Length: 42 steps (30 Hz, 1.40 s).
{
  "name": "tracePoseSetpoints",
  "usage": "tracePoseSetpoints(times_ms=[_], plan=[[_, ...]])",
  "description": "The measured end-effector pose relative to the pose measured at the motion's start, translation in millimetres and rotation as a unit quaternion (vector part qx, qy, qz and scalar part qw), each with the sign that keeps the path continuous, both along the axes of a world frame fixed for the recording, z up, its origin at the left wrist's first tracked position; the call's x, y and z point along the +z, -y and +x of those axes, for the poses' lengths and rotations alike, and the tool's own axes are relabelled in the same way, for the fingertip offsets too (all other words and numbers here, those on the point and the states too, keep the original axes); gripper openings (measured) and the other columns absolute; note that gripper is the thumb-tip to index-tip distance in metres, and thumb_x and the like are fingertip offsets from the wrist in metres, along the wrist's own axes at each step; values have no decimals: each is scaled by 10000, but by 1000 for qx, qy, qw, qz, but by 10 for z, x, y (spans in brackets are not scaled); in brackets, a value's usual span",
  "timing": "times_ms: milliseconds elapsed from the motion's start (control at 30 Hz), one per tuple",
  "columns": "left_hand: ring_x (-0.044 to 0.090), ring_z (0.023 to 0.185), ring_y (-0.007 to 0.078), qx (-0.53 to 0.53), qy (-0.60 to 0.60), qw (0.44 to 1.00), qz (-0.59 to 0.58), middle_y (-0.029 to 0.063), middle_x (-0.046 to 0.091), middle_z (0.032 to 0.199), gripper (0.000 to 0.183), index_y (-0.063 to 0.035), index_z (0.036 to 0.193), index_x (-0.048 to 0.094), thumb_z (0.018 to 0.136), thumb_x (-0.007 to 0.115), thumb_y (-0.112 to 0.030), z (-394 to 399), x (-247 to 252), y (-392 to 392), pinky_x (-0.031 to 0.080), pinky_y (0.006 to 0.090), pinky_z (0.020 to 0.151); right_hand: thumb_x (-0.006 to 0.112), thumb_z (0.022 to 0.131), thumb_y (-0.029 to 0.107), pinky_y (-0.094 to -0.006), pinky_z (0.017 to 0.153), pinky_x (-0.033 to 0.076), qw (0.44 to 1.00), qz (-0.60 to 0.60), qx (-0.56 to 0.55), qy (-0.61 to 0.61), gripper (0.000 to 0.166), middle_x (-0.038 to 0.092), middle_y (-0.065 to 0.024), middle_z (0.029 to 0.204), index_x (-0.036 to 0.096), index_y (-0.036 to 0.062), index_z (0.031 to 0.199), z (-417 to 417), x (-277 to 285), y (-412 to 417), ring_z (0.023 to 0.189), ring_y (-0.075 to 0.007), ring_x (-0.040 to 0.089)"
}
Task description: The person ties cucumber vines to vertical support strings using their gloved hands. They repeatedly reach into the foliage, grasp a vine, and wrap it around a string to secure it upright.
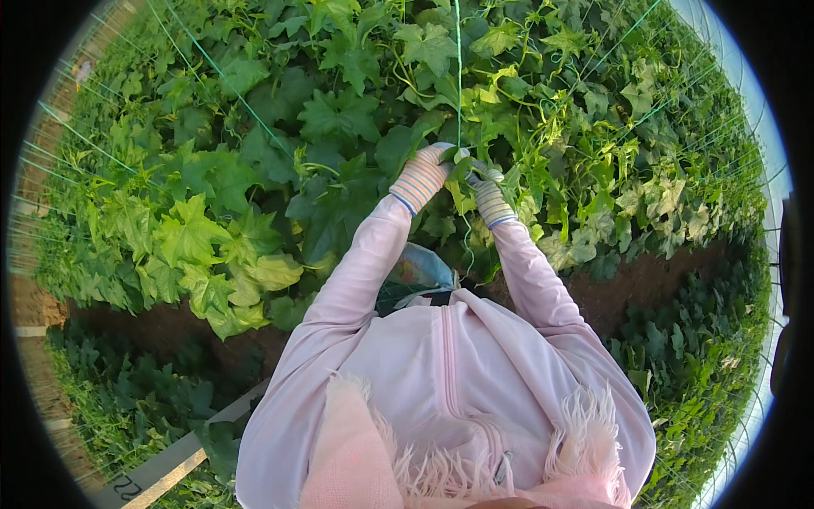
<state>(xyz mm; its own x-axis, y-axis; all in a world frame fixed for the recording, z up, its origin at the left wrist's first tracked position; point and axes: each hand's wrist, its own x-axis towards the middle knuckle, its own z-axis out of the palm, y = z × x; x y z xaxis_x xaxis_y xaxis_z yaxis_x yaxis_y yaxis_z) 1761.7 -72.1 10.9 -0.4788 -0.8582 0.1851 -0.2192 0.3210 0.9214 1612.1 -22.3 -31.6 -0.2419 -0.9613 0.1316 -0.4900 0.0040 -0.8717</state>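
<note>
Both my hands wear striped knit gloves and meet in front of me at a green hanging twine. My left hand is at the twine from the left, its fingertips partly covered by small leaves. Close by on the right, my right hand has bent fingers among vine stems. A small leaf lies between the hands, over the twine. Below them a loose, wavy end of twine hangs down. What exactly the fingers hold cannot be made out.
Dense leafy vines rise ahead and on both sides, with more green strings slanting through them. A blue bag hangs at my waist. Bare soil shows at the right, and a board bearing writing stands at the lower left.
</note>
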Motion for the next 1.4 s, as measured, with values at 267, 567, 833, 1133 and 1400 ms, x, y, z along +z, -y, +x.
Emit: tracePoseSetpoints(times_ms=[267, 567, 833, 1133, 1400], plan=[[531, 704, 63, 88, -58, 975, 196, -17, 614, 791, 130, -21, 875, 639, 806, 604, -126, 283, -122, -71, 434, 202, 641, 609, 747, 211, -376, 695, 465, 931, 102, 84, -340, 194, 624, -120, 845, 628, 130, 923, 235, 429, 36, 778, -307, 586], [598, 741, 239, 29, -404, 677, 615, 110, 628, 857, 178, -54, 962, 596, 829, 524, -147, 359, -366, 365, 501, 364, 702, 594, 777, 39, -241, 632, 444, 961, -18, 165, 221, 121, 627, -69, 762, 617, 31, 896, 264, 80, 559, 656, -102, 527], [589, 816, 296, 228, -397, 718, 525, 157, 607, 948, 235, -37, 990, 572, 853, 515, -220, 314, -262, 304, 488, 418, 766, 597, 783, 10, -238, 659, 478, 935, 61, 219, 272, 174, 643, -60, 841, 629, 0, 954, 267, 300, 663, 704, -104, 568], [563, 797, 220, 164, -396, 776, 462, 78, 599, 928, 164, -56, 983, 574, 852, 530, -144, 396, -319, 349, 474, 361, 709, 567, 821, 37, -247, 710, 479, 910, 102, 321, 243, 221, 643, -72, 922, 609, -24, 1030, 272, 360, 779, 782, -124, 591], [544, 750, 164, 202, 140, 963, 111, 58, 609, 875, 220, -63, 1018, 565, 802, 534, -43, 386, -215, 244, 449, 301, 688, 590, 800, 67, -260, 698, 467, 884, 51, 380, 266, 201, 617, -74, 928, 629, -8, 982, 364, 698, 605, 799, -147, 579]])
